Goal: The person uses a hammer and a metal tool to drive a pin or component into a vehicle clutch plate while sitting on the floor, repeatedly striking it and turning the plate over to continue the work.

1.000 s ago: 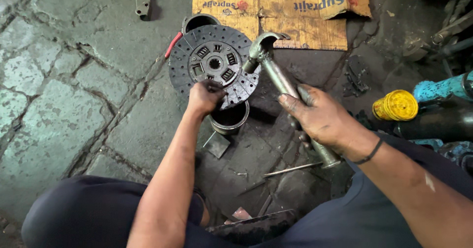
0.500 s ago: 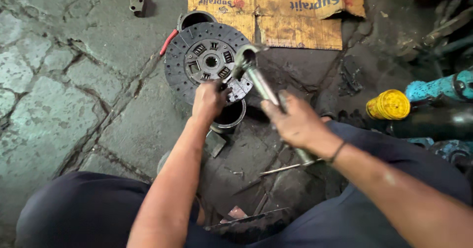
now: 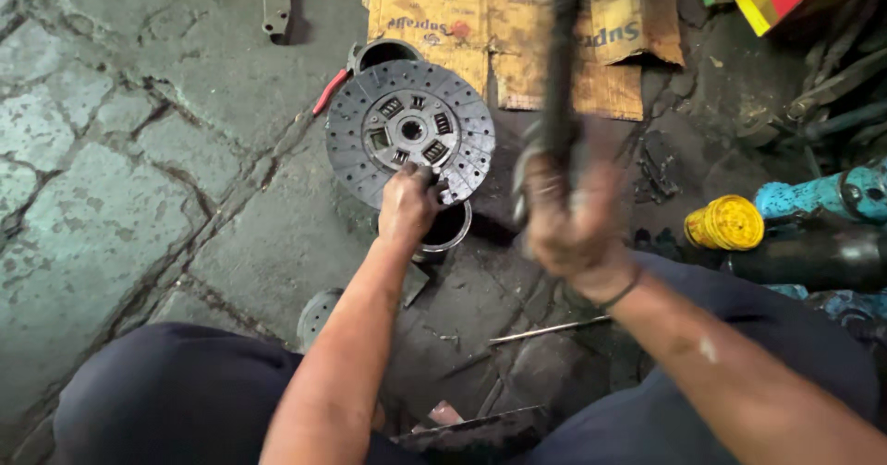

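Left hand (image 3: 407, 208) pinches the lower rim of the round grey metal clutch disc (image 3: 411, 132), pinning it over a dark steel ring (image 3: 447, 231) on the stone floor (image 3: 120, 197); right hand (image 3: 573, 229), blurred, is clenched round what looks like a long hammer handle (image 3: 560, 68), raised for swinging room.

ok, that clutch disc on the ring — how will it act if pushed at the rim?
The disc looks like rigid metal with riveted facings, so probably stiff and heavy for its size. It sits on a narrower ring, steadied at its edge by the left hand, so a rim push could tip it. Its grimy surface may be slippery.
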